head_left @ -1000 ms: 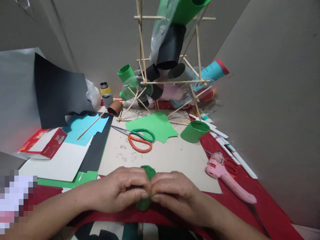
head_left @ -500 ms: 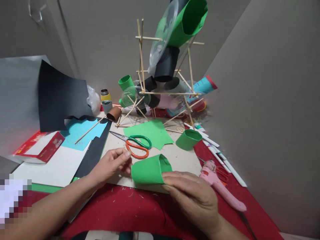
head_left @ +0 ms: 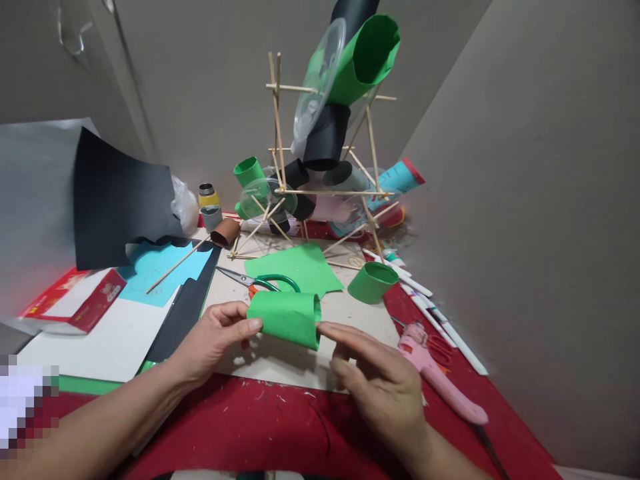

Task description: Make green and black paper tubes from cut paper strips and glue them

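Note:
A green paper tube [head_left: 285, 319] lies sideways in the air above the beige board, its opening toward the right. My left hand [head_left: 220, 340] pinches the tube's left end between thumb and fingers. At the opposite rim, my right hand [head_left: 383, 383] touches the edge with an outstretched index finger; its thumb is apart from the tube. Just behind the tube lie scissors [head_left: 280, 281] with one green and one orange handle, the orange one mostly hidden. A jagged sheet of green paper [head_left: 300, 267] rests past them. Another green paper tube [head_left: 373, 282] stands on the board to the right.
A wooden stick frame [head_left: 330, 193] holds clear discs with green and black tubes. Right of the board [head_left: 280, 370] lie a pink glue gun [head_left: 445, 383] and white sticks [head_left: 465, 350]. Leftward are a red box [head_left: 75, 307], blue paper [head_left: 155, 273] and curved black paper [head_left: 123, 200].
My left hand has taken hold of the green tube's left end. The tube has shifted left and up, over the scissors' orange handle. My right hand has loosened its grip, leaving a finger at the rim.

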A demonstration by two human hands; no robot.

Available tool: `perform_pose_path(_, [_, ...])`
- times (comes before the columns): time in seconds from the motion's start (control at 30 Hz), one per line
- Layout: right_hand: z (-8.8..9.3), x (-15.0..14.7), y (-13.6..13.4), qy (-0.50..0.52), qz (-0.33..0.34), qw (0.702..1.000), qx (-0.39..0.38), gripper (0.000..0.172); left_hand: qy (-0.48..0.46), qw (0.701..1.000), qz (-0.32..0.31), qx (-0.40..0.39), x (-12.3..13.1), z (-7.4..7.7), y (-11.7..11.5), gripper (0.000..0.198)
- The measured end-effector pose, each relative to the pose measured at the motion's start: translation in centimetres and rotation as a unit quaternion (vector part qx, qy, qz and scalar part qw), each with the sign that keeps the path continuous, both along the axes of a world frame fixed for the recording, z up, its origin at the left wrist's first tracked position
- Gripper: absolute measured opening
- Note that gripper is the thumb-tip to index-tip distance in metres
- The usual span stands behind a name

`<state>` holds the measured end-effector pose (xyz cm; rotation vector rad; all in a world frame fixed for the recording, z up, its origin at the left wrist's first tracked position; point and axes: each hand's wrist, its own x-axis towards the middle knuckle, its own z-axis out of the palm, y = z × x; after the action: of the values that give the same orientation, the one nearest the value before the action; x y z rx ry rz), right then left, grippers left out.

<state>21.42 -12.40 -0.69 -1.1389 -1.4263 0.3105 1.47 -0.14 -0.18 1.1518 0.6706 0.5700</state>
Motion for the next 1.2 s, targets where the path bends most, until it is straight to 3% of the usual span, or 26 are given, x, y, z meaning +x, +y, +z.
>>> perform_pose_path(0.2, [0.0, -0.2, 0.4, 0.094, -0.057, 0.988, -0.110, 0.009, 0.073, 0.982, 0.008, 0.172, 0.1, 0.5, -1.0, 0.019])
perform_pose_path(0.37, [0.0, -0.5, 0.5, 0.107, -0.033, 0.978, -0.174, 0.028, 0.104, 0.965, 0.001, 0.242, 0.2, 1.1, -1.8, 0.018])
perform_pose_path(0.57, [-0.4, -0.9, 0.6, 0.180, 0.040, 0.953, -0.242, 0.031, 0.077, 0.985, -0.038, 0.152, 0.1, 0.9, -1.8, 0.023])
perform_pose_path(0.7, [-0.5, -0.7, 1.0, 0.235, 0.028, 0.933, -0.271, 0.038, 0.089, 0.992, -0.006, 0.089, 0.1, 0.3, -1.4, 0.030])
perform_pose_path(0.77, [-0.5, -0.6, 1.2, 0.222, 0.000, 0.940, -0.260, 0.039, 0.086, 0.993, 0.009, 0.086, 0.1, 0.2, -1.2, 0.032])
perform_pose_path(0.93, [-0.7, -0.6, 1.4, 0.131, -0.017, 0.972, -0.194, 0.022, 0.087, 0.994, 0.001, 0.071, 0.2, 0.2, -1.3, 0.035])
perform_pose_path(1.1, [-0.6, -0.5, 1.3, 0.058, 0.035, 0.982, -0.178, 0.027, 0.069, 0.997, -0.031, 0.013, 0.4, 0.1, -1.6, 0.033])
perform_pose_path(1.2, [-0.3, -0.5, 1.3, 0.082, 0.099, 0.970, -0.209, 0.033, 0.023, 0.996, -0.066, -0.048, 0.5, 0.1, -1.6, 0.035])
